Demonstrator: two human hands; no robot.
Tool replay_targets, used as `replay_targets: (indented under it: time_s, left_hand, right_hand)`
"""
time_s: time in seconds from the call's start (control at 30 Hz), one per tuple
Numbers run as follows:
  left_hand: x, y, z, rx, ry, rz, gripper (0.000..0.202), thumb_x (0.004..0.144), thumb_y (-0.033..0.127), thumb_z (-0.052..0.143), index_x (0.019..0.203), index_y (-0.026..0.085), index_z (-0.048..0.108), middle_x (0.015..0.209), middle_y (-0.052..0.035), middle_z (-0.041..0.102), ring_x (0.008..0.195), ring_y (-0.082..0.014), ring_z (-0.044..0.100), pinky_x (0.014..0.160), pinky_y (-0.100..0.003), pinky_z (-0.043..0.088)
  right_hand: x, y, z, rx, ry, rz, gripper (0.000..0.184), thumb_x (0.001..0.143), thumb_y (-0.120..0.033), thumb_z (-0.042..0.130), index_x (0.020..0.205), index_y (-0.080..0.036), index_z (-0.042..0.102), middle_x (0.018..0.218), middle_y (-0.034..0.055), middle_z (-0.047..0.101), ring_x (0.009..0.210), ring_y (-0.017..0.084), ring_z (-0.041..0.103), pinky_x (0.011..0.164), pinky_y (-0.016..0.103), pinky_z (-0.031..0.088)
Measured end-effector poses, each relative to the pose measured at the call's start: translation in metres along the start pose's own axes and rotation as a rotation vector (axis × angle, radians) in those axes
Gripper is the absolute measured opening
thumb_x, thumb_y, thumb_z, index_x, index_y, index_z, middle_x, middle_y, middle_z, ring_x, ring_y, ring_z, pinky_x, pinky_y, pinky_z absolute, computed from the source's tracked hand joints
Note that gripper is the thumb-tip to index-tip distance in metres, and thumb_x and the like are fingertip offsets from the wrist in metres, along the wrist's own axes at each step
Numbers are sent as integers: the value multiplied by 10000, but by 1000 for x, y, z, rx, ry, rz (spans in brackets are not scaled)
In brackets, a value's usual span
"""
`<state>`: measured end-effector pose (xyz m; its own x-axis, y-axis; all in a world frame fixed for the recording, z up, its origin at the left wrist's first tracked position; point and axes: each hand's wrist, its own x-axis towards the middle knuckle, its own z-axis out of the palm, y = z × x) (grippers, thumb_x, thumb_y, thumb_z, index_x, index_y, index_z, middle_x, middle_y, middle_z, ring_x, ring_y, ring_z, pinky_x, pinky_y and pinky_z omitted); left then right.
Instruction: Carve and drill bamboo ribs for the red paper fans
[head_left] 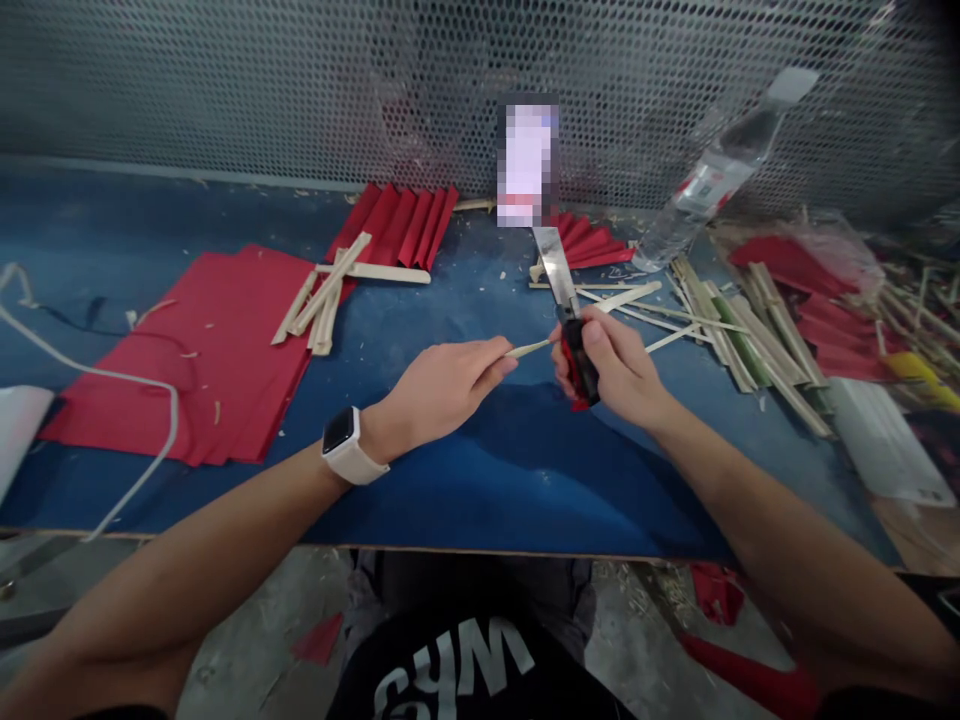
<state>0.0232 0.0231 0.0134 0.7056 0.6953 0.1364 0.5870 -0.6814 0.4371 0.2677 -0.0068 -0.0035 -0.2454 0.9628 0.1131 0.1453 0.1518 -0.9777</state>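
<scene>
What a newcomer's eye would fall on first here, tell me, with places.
Likely the knife in the right hand, near the centre, its blade pointing forward, with a thin strip pinched in the left hand. Then the red sheets, bright against the blue table at left, and the clear bottle at back right.

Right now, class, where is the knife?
In the head view, the knife is just right of centre, held in the right hand, with its blade showing just left of the fanned red paper.
</scene>
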Motion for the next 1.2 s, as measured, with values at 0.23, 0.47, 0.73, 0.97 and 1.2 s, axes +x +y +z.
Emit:
replay_targets:
  time_s: [0.23,0.47,0.73,0.97,1.2]
  left_hand:
    - [-3,7,0,-178,-13,-84,350,1150,369,324,1063,176,603,718,-6,650,629,-159,636,609,-273,413]
    - [-7,21,2,-530,-23,-123,271,1134,347,336,998,199,518,819,15,715,521,-93,657,590,-230,500]
    - [-9,24,1,-630,6,-77,313,1139,398,341,1070,180,554,836,14,704,468,-73,643,524,-203,502]
    - [-11,24,-2,-530,33,-34,269,1141,329,350,1138,183,576,870,4,746,503,-78,601,548,-222,453]
    - [-10,20,1,-446,81,14,272,1134,316,359,1057,185,584,747,26,646,618,-118,607,637,-241,452]
  right_hand:
    - [-8,-2,24,338,-57,162,588,973,-714,551,1261,-203,504,691,-49,554,449,108,574,385,243,463]
    - [-19,-16,41,291,-5,124,606,1008,-662,569,1314,-139,586,667,0,647,531,126,667,465,210,535]
    - [-22,-19,40,379,-52,140,634,1023,-593,578,1434,-113,529,781,46,731,574,150,710,481,210,547]
    - [-21,-23,41,373,-56,154,706,1042,-618,538,1505,-88,498,729,44,720,454,137,645,388,188,467]
    - [-21,-20,40,329,-23,149,755,1023,-646,559,1518,-77,528,720,39,714,379,126,588,334,197,434]
